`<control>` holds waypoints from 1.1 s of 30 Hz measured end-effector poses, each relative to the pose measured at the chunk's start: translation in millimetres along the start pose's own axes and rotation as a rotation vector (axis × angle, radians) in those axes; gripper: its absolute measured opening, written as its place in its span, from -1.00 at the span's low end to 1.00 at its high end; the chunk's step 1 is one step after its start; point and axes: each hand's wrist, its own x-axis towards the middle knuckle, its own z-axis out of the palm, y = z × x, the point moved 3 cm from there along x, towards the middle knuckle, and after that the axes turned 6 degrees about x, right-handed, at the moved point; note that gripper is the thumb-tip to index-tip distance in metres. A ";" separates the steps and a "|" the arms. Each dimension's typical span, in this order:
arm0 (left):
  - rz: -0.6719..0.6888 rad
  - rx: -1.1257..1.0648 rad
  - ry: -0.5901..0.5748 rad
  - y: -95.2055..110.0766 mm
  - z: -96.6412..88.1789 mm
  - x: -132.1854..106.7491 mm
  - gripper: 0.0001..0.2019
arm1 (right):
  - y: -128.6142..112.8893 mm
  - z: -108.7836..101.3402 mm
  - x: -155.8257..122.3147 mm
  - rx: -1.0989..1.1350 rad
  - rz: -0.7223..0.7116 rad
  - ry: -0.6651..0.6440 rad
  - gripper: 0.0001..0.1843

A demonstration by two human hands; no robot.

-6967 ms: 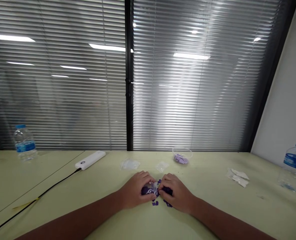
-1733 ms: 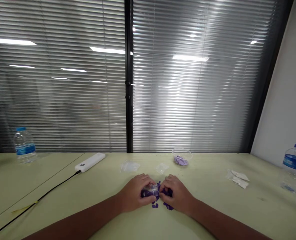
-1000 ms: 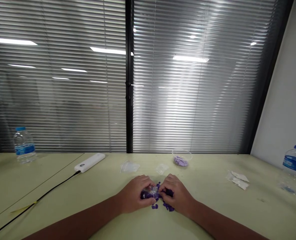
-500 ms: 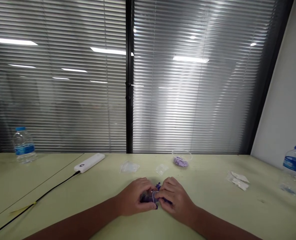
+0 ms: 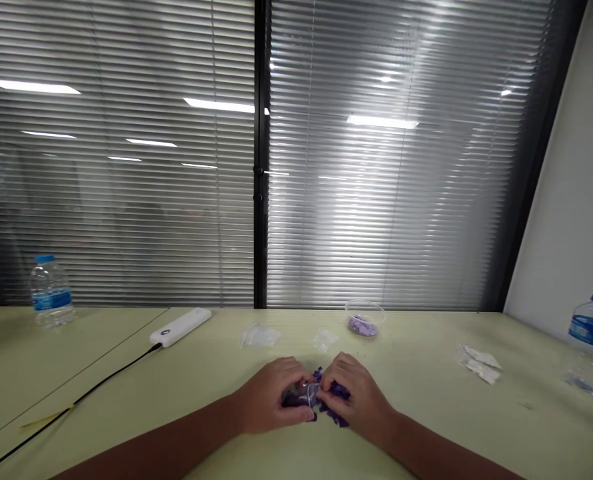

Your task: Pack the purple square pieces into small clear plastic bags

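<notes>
My left hand (image 5: 273, 397) is wrapped round a small clear zip bag (image 5: 303, 395) with dark purple contents, low over the near middle of the table. The bag's mouth points right, toward my right hand (image 5: 353, 393). Thumb and fingers of that hand are pinched together at the bag's opening; whether they grip the bag's edge or a small piece, I cannot tell. Beneath and beside my right fingers lies a loose heap of dark purple pieces (image 5: 337, 417), partly covered by the hand.
Beyond my hands lie clear plastic bags (image 5: 260, 335) and a clear round tub (image 5: 365, 313) with light purple bits. A white power bank (image 5: 181, 327) with a black cable (image 5: 111, 371) is at left. White packets (image 5: 480, 363) lie right. Water bottles (image 5: 51, 293) stand at both sides.
My right fingers have shifted slightly and drawn into a pinch at the bag's mouth, uncovering more of the purple heap. My left hand keeps its hold on the bag.
</notes>
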 end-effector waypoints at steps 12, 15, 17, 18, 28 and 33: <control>-0.164 0.084 0.091 -5.9 0.9 -0.5 -0.74 | 13.3 4.9 -0.9 -0.230 0.292 -0.066 -0.90; -0.216 0.105 0.111 -10.3 2.3 -0.2 -0.74 | 11.9 5.0 -0.7 -0.232 0.300 -0.085 -0.94; -0.237 0.117 0.107 -13.5 4.0 0.6 -0.73 | 10.0 4.4 -0.3 -0.225 0.303 -0.098 -0.94; -0.243 0.122 0.104 -14.8 4.7 1.0 -0.73 | 9.1 4.1 -0.1 -0.222 0.303 -0.106 -0.93; -0.214 0.119 0.075 -12.7 4.5 1.4 -0.75 | 14.9 8.3 -0.6 -0.169 0.275 -0.151 -0.85; -0.147 0.086 0.024 -9.6 3.7 3.0 -0.71 | 19.6 8.1 -2.4 -0.126 0.219 -0.101 -0.85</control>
